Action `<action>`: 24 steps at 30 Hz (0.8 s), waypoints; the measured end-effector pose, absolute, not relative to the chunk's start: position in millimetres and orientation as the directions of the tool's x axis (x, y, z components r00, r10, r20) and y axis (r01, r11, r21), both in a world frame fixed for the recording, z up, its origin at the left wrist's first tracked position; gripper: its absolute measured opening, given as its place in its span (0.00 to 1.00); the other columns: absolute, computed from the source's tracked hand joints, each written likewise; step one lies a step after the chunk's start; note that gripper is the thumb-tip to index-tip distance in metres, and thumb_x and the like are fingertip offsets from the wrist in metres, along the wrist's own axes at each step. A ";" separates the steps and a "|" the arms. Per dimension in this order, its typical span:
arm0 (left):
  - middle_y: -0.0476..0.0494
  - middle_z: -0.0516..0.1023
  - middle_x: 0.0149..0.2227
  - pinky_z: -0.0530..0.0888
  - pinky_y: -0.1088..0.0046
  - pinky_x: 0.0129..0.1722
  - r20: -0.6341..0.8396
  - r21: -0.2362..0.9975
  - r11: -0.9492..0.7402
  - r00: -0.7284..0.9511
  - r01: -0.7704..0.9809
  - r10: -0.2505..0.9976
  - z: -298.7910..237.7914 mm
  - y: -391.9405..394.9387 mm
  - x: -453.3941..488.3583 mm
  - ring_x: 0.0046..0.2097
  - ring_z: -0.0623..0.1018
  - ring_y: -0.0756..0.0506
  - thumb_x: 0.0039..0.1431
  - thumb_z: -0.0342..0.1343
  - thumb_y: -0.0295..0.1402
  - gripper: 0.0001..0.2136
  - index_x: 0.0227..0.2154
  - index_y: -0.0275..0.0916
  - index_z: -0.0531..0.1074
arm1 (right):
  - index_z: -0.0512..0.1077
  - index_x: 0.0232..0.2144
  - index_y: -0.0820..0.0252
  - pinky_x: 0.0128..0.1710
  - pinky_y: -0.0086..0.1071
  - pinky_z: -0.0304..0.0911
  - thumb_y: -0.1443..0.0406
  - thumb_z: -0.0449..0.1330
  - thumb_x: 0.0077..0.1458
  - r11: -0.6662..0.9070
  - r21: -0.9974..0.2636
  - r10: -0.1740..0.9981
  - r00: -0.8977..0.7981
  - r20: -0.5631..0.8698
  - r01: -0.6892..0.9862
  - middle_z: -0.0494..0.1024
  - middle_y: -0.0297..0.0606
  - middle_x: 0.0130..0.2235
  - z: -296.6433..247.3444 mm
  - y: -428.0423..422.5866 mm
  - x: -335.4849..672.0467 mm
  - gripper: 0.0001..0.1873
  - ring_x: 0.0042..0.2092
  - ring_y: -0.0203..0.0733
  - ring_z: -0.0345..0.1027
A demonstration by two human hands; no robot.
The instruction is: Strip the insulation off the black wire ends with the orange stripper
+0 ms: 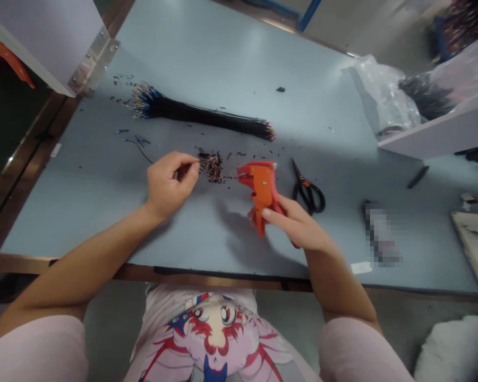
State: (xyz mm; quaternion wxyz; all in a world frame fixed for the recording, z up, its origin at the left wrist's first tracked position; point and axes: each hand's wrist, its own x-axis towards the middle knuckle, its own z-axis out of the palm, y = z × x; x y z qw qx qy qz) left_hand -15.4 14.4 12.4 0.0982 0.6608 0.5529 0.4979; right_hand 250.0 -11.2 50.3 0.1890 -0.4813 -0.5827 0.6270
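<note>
My right hand (292,220) grips an orange and red wire stripper (264,185), its jaws pointing left. My left hand (171,178) is closed in a pinch on a thin black wire (143,153). The wire's blue-tipped end trails out to the left, and most of its length is hidden by the hand. Between the hands lies a small pile of dark and coppery scraps (212,167). Beyond them stretches a thick bundle of black wires (207,114), with blue and silver ends at left and coppery ends at right.
Black-handled scissors (310,196) lie right of the stripper. Farther right are a blurred-out object (382,233), a black stick-like object (418,177) and a white tray (468,244). A clear plastic bag (388,95) stands behind a pale panel (442,130). Another panel (43,40) rises at left.
</note>
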 end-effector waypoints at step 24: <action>0.51 0.72 0.22 0.64 0.75 0.26 0.592 0.629 -0.459 -0.005 0.628 0.806 15.2 1.7 -7.2 0.23 0.67 0.53 0.56 0.54 0.33 0.05 0.30 0.41 0.75 | 0.71 0.39 0.65 0.38 0.44 0.71 0.56 0.62 0.54 -0.593 -0.796 0.661 -0.636 -0.398 -0.120 0.77 0.43 0.33 15.6 -10.1 217.6 0.17 0.35 0.46 0.75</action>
